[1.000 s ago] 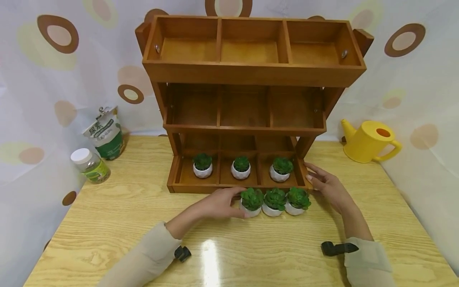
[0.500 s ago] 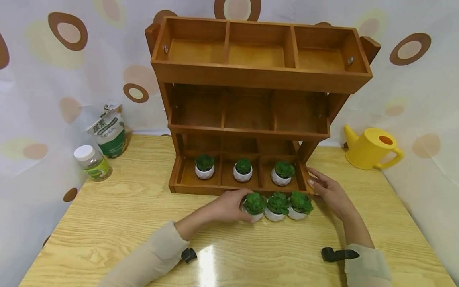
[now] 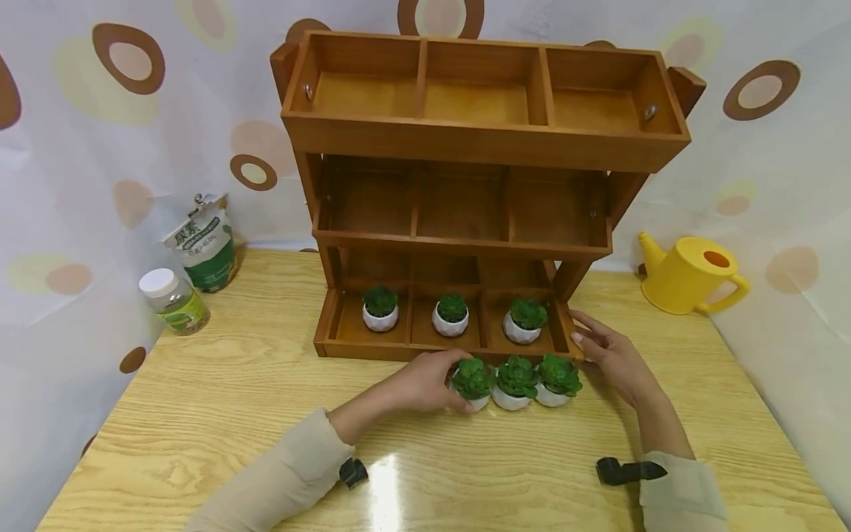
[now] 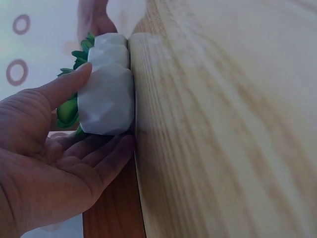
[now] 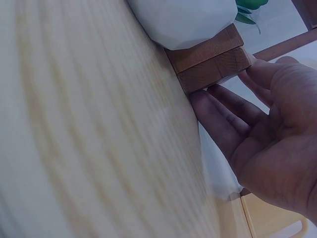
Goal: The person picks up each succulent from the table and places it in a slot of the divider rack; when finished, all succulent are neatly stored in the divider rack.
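Three small succulents in white faceted pots stand side by side on the table, before the wooden shelf. My left hand (image 3: 428,380) has its thumb and fingers around the leftmost potted succulent (image 3: 473,378); in the left wrist view the thumb lies against its white pot (image 4: 106,101). Touching it are the middle succulent (image 3: 516,377) and, beyond that, the right one (image 3: 558,375). My right hand (image 3: 614,362) touches the right end of the shelf's bottom tier (image 3: 570,336). In the right wrist view its fingertips (image 5: 200,99) rest against the wooden end.
The three-tier wooden shelf (image 3: 485,144) has a potted succulent (image 3: 381,310) in each bottom compartment. A yellow watering can (image 3: 691,273) stands at the right. At the left are a white-lidded jar (image 3: 174,301) and a clipped bag (image 3: 204,247). A patterned cloth (image 3: 199,118) hangs behind.
The head view has shifted and tilted slightly. My left hand has closed in a little on the leftmost potted succulent. My right hand stays at the shelf's end.
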A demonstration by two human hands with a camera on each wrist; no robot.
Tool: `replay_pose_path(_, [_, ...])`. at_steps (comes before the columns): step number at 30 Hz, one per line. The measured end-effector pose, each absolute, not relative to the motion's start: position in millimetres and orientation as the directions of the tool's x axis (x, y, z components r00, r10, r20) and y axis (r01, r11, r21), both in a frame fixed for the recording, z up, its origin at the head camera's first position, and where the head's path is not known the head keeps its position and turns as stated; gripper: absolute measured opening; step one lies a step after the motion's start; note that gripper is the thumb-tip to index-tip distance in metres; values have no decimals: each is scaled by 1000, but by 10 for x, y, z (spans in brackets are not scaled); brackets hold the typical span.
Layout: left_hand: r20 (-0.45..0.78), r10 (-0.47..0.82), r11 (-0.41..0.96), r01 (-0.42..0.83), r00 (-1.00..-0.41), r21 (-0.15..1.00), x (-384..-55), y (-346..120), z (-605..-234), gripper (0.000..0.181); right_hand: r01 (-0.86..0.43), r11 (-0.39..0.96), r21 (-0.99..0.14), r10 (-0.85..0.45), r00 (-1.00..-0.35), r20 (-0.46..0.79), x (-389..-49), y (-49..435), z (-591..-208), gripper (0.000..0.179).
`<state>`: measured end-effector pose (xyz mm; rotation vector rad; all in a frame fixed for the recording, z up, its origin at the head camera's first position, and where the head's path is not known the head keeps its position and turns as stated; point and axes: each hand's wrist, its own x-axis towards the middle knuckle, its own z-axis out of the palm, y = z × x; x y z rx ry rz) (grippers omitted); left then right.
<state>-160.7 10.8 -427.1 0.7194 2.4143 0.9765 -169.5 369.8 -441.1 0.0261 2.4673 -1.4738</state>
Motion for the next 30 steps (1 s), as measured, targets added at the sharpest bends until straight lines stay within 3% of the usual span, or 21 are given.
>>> replay_pose_path(17, [-147,584,564,269,-798,781,-1558,-5,-4159,73,159,484,-861,-115,-963,-242,-1699,3686,-4419,65])
replay_pose_path(30, [-15,552,474,299,-834,828,-1537,-167,-3851,73,155,478,-865,-117,-964,-238,-1698,3697,-4399,64])
